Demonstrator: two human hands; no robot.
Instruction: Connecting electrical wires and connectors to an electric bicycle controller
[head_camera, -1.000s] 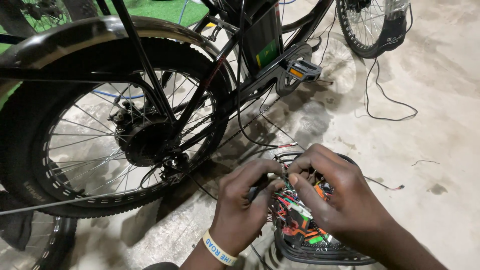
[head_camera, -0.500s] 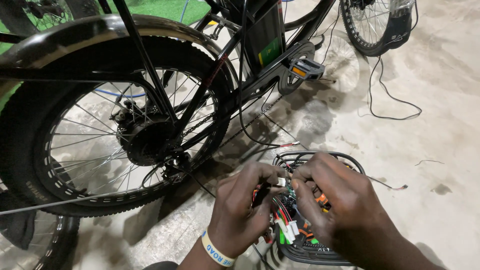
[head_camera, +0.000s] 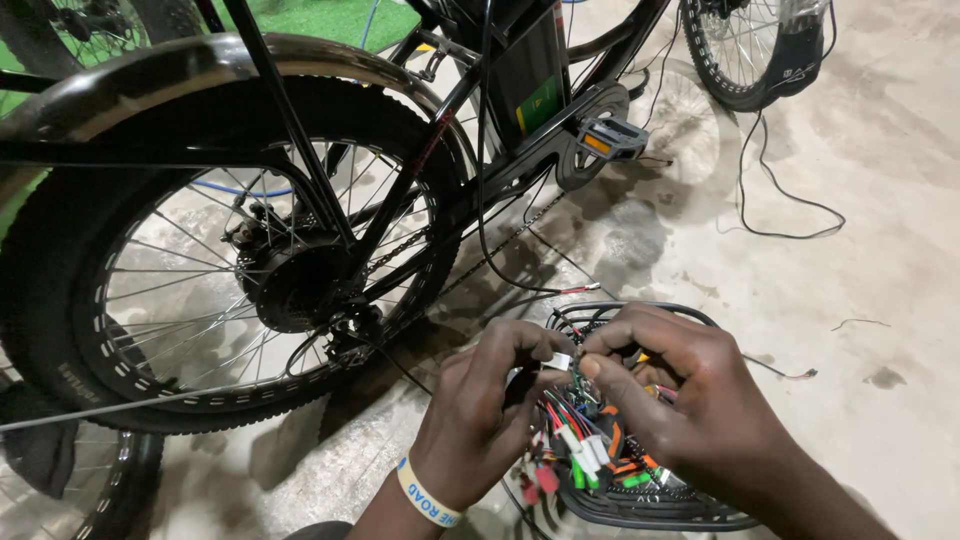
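Landmark = black tray (head_camera: 640, 505) of wiring on concrete floor (head_camera: 880, 200). L hand (head_camera: 480, 415) just over tray's left edge, fingers curled, pinching small white connector (head_camera: 558, 362) w/ thumb + forefinger. R hand (head_camera: 690, 400) directly above tray, fingers bent, tips meeting same connector from other side. Below both hands, in tray: bundle of red, green, orange wires (head_camera: 590, 455). Left of tray & farther off: bike rear wheel (head_camera: 230, 270) w/ hub motor. Beyond tray: pedal (head_camera: 610, 138), loose black cable (head_camera: 780, 200).
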